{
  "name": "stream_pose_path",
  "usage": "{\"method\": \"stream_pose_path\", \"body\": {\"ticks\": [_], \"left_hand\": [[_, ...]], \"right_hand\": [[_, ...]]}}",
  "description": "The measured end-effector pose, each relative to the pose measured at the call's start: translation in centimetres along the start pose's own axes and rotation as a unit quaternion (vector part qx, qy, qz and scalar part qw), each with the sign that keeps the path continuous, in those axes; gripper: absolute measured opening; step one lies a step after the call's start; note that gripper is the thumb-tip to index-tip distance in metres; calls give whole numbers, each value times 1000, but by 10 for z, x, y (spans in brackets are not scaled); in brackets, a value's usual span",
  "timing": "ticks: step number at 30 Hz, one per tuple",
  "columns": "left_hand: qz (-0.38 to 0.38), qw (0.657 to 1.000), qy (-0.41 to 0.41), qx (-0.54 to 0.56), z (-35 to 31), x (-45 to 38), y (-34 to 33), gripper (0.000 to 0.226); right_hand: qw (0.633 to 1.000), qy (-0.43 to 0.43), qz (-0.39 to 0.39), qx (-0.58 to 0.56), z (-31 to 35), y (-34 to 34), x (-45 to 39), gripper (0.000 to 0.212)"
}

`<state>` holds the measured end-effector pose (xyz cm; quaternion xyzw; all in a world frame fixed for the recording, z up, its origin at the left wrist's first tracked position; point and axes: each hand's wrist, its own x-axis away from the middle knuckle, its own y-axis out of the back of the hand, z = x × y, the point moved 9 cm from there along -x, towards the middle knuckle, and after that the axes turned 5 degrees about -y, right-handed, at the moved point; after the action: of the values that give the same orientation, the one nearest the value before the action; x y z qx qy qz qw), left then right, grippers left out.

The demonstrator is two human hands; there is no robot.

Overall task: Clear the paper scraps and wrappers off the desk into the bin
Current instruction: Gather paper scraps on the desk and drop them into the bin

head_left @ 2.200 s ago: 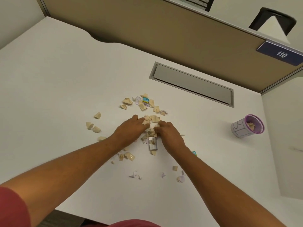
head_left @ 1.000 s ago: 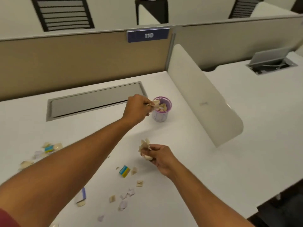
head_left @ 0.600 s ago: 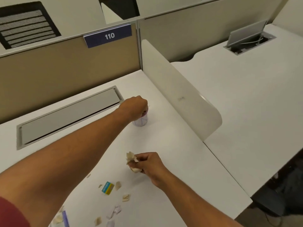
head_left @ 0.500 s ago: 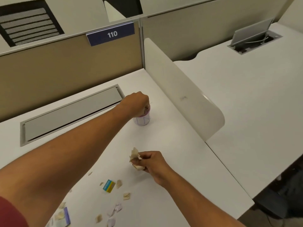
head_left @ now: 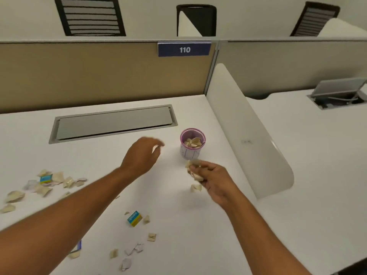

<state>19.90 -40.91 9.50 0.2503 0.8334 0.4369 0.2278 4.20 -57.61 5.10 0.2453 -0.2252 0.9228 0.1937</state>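
The right hand pinches a wad of paper scraps just beside the bin. The left hand hovers loosely spread, empty. More scraps litter the worktop. They look light, soft and crushable; best bunched together and gripped firmly so none flutter loose.

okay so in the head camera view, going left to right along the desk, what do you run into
Pile of paper scraps → blue and yellow wrapper → left hand → small purple-rimmed bin → right hand holding scraps → white side divider.
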Motion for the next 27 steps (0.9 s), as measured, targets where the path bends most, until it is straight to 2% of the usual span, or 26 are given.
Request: {"method": "stream_pose_path", "body": {"ticks": [3,5,8,11,13,15,21,27], "left_hand": [[65,994,91,-5,54,54,-33,30],[129,985,100,-54,69,78,-53,43],[182,974,77,-107,71,88,-70,57],[204,969,73,-121,71,89,-74,62],[216,965,71,-130,73,90,-75,64],[221,964,73,-125,76,91,-76,65],[235,961,81,-123,78,87,-77,63],[248,956,76,-139,74,82,-71,59]], "right_hand": [[992,64,-46,103,52,0,-17,16],[960,118,-95,236,88,-4,-30,18],[861,166,-144,458,120,-23,-51,13],[743,169,-146,631,122,-45,-76,14],[666,148,-133,719,113,-54,-89,19],[618,131,-119,766,103,-57,-97,24],[582,105,-94,801,88,-57,-104,28],[613,115,-63,779,121,-72,-97,28]]}}
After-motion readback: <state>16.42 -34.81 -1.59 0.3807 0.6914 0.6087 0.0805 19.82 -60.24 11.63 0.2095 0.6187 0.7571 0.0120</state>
